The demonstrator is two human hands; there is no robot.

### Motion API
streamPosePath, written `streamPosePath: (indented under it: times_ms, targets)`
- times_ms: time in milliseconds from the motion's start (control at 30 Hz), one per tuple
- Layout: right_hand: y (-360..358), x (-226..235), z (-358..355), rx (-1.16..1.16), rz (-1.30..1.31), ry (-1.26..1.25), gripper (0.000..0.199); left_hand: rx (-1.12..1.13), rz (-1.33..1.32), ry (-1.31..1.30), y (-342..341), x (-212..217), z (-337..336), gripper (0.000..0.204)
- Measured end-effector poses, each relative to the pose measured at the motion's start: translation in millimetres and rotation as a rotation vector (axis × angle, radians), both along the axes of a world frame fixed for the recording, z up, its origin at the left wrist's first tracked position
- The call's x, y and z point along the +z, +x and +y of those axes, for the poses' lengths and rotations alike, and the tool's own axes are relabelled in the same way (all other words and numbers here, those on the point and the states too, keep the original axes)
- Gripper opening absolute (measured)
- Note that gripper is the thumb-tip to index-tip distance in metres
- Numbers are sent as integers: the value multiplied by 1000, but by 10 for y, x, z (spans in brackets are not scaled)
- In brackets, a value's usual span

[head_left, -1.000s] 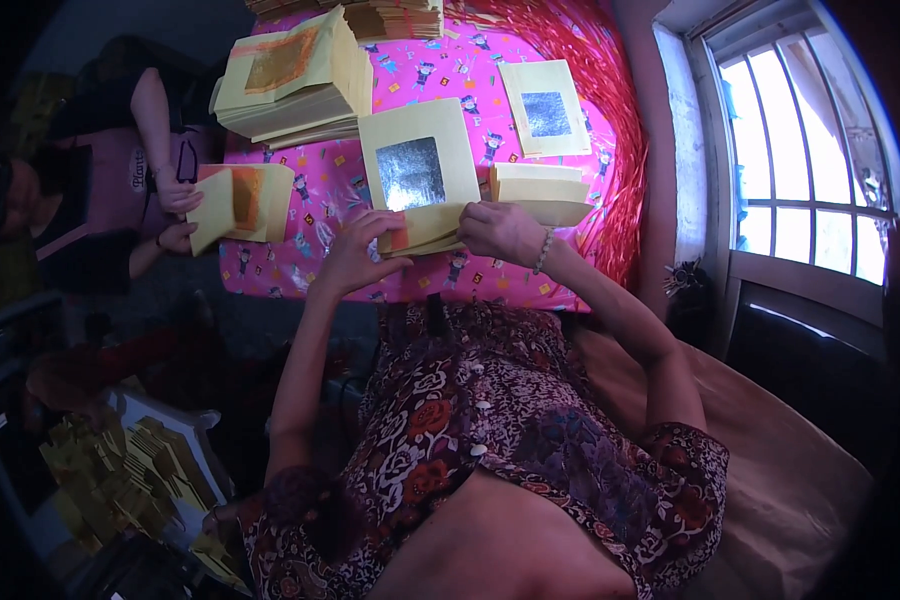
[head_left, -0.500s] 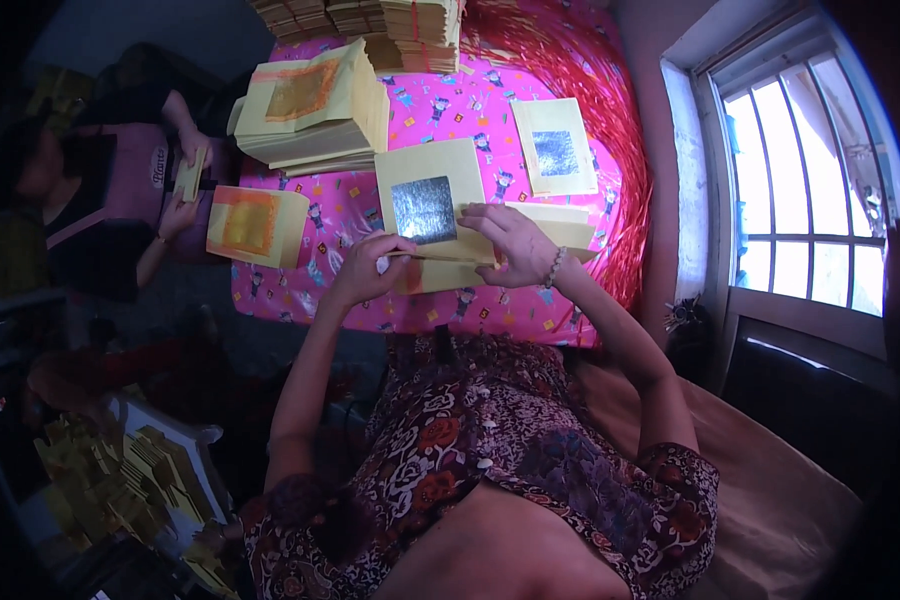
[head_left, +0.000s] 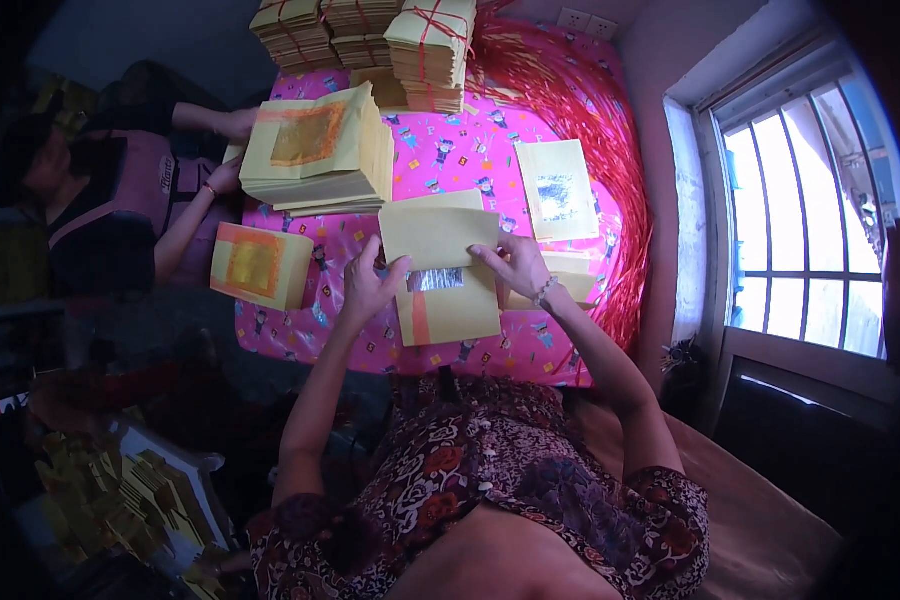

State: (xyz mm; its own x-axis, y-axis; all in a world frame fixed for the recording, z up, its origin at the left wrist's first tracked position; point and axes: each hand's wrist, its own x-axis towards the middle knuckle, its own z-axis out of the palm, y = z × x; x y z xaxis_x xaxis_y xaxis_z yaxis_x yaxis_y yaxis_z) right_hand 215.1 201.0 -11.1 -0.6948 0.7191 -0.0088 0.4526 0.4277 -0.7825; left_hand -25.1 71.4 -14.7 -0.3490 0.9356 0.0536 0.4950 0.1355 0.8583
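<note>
Near edge of the pink table [head_left: 390, 345]: left hand [head_left: 367, 288] and right hand [head_left: 513, 265] each pinch a side of a yellow paper sheet [head_left: 440, 268], folded over so a silver foil patch [head_left: 435, 279] and orange strip show beneath. Beyond: a silver-patched sheet [head_left: 557, 190], a gold-patched stack [head_left: 315, 150], tied bundles [head_left: 430, 45].
</note>
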Motion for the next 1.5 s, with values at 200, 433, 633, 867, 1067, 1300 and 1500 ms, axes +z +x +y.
streamPosePath:
  times_ms: [200, 433, 633, 867, 1067, 1300, 1500]
  targets:
    - [-194, -91, 63, -294, 79, -274, 41, 157, -203, 63, 99, -332, 98, 25]
    - [-318, -199, -12, -486, 124, -211, 44, 204, -189, 32, 167, -351, 125, 31]
    - [-349, 0, -30, -480, -72, -53, 48, 186, -174, -4, 155, -341, 123, 38]
    - [-356, 4, -8, -421, -188, 48, 44, 241, -257, 69, 265, -251, 158, 42]
    - [-336, -90, -27, -391, -146, 217, 38, 331, 143, 22, 344, -120, 162, 47]
    - [-324, -186, -51, -371, -12, 387, 34, 82, 494, -58, 393, -148, 203, 18]
    - [-414, -186, -88, -293, -254, 496, 26, 7, 681, -116, 525, -56, 238, 29]
